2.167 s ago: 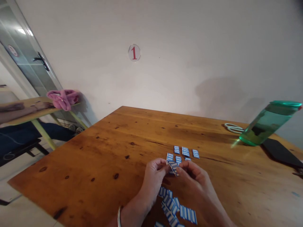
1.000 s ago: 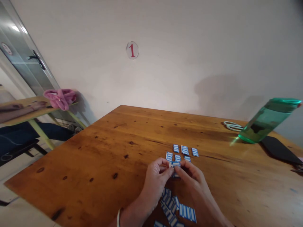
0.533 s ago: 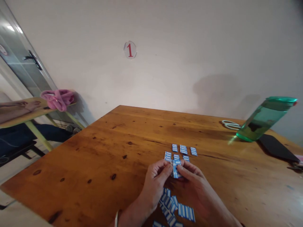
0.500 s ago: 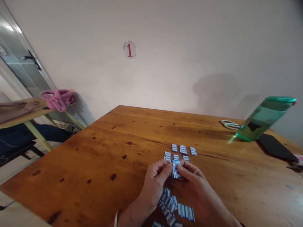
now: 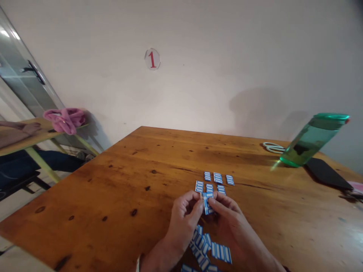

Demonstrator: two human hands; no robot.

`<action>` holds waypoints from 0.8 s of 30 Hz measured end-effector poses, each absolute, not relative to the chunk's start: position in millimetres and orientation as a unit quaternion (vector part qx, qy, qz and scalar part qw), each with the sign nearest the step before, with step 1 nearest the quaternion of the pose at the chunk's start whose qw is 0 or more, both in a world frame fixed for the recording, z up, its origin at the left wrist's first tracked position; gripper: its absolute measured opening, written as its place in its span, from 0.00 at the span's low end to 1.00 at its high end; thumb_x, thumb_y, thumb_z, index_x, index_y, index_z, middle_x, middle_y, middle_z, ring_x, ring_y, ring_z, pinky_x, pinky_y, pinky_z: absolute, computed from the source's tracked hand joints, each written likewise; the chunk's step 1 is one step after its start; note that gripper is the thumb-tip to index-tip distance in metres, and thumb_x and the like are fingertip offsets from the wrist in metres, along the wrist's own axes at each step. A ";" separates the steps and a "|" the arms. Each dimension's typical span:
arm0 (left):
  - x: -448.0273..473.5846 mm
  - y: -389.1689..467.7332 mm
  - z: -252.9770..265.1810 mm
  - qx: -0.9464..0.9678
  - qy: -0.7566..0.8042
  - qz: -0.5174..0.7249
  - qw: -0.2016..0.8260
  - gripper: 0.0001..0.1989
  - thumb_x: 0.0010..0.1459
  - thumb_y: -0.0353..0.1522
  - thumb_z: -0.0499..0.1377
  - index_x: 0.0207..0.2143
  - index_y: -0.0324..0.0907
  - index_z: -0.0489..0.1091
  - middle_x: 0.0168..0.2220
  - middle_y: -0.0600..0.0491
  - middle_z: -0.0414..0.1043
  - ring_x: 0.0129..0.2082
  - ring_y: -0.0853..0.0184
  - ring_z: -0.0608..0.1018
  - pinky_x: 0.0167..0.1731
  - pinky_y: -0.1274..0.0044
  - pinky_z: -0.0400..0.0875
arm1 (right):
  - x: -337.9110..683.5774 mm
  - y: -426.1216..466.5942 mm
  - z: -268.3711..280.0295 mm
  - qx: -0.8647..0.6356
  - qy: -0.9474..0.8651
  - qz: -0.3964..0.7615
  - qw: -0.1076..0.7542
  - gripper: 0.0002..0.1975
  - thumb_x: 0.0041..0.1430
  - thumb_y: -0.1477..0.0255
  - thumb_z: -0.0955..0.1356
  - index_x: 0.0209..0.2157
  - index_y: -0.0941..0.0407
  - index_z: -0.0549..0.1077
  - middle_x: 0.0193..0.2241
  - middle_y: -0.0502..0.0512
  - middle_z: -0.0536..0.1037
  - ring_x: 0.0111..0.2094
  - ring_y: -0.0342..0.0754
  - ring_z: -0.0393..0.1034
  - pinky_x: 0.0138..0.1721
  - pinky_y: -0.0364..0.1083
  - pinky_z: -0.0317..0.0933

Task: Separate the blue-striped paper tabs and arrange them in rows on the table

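Observation:
Between both hands is a small blue-and-white label sheet [image 5: 208, 207], possibly a few stacked together. My left hand [image 5: 184, 219] pinches its left edge between thumb and fingers. On the other side, my right hand [image 5: 232, 217] grips it with the thumb lying on its face. Just beyond my fingers, several small label pieces [image 5: 217, 178] lie on the table in two rows. Below and between my wrists is a loose, overlapping pile of label sheets [image 5: 200, 244], with one wider sheet [image 5: 221, 252] beside it. My right forearm may cover part of that area.
The wooden table [image 5: 121, 189] meets the wall. At right are a green water bottle [image 5: 313, 139], a white coiled cable [image 5: 272, 147] and a dark flat object [image 5: 327, 173]. At left, another person's arms [image 5: 21, 132] rest on a side table near a pink cloth item [image 5: 65, 120].
The whole view has shifted slightly, so things appear a little further left. Both hands keep hold of the label sheet, with only slight finger movement.

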State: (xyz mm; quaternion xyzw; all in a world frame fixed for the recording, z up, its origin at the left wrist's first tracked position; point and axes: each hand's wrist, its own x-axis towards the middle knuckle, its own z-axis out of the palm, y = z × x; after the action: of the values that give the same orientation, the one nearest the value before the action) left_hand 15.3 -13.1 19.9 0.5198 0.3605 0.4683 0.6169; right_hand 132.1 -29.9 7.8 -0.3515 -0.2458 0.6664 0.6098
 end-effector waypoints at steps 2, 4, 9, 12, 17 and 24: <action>15.1 -13.0 19.1 0.524 0.365 0.468 0.611 0.11 0.49 0.38 0.58 0.22 0.40 0.66 0.19 0.57 0.65 0.18 0.72 0.68 0.20 0.82 0.65 | 131.5 -30.4 7.6 -0.360 -0.255 0.659 0.610 0.06 0.43 0.71 0.73 0.24 0.56 0.72 0.20 0.47 0.74 0.21 0.41 0.66 0.25 0.41 0.59; 15.0 -12.8 18.1 0.531 0.370 0.466 0.604 0.10 0.49 0.37 0.57 0.22 0.40 0.65 0.19 0.57 0.65 0.18 0.72 0.68 0.20 0.82 0.65 | 130.8 -31.1 7.9 -0.370 -0.270 0.646 0.611 0.07 0.44 0.69 0.72 0.24 0.56 0.72 0.20 0.47 0.73 0.22 0.42 0.66 0.26 0.41 0.59; 15.6 -12.3 17.1 0.531 0.370 0.463 0.605 0.10 0.50 0.37 0.57 0.23 0.39 0.66 0.20 0.56 0.67 0.20 0.71 0.71 0.20 0.81 0.65 | 129.4 -31.8 9.5 -0.418 -0.302 0.596 0.615 0.08 0.44 0.68 0.72 0.25 0.56 0.70 0.20 0.47 0.72 0.22 0.43 0.65 0.25 0.41 0.58; 15.9 -11.7 17.7 0.513 0.372 0.453 0.627 0.10 0.49 0.37 0.58 0.25 0.40 0.66 0.21 0.55 0.68 0.21 0.70 0.72 0.19 0.81 0.65 | 129.1 -31.5 10.2 -0.428 -0.311 0.582 0.617 0.08 0.45 0.68 0.71 0.25 0.56 0.69 0.22 0.47 0.73 0.24 0.43 0.66 0.27 0.42 0.59; 16.2 -9.1 18.3 0.496 0.382 0.456 0.633 0.09 0.46 0.35 0.61 0.23 0.39 0.65 0.22 0.55 0.69 0.21 0.70 0.72 0.20 0.81 0.66 | 127.7 -32.1 12.7 -0.439 -0.366 0.537 0.620 0.08 0.47 0.67 0.70 0.23 0.56 0.68 0.22 0.47 0.71 0.25 0.42 0.64 0.28 0.41 0.58; 15.7 -5.5 16.0 0.473 0.373 0.468 0.646 0.08 0.45 0.35 0.61 0.22 0.38 0.67 0.21 0.57 0.68 0.20 0.72 0.70 0.20 0.82 0.66 | 125.3 -34.3 12.0 -0.463 -0.384 0.518 0.609 0.09 0.48 0.66 0.69 0.23 0.56 0.67 0.23 0.48 0.72 0.27 0.44 0.65 0.30 0.42 0.59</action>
State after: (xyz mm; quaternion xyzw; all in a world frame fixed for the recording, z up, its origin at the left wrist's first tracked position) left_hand 15.7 -5.5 16.0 0.4733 0.3731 0.4679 0.6464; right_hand 125.3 -34.3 12.0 -0.4627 -0.3841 0.5177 0.6086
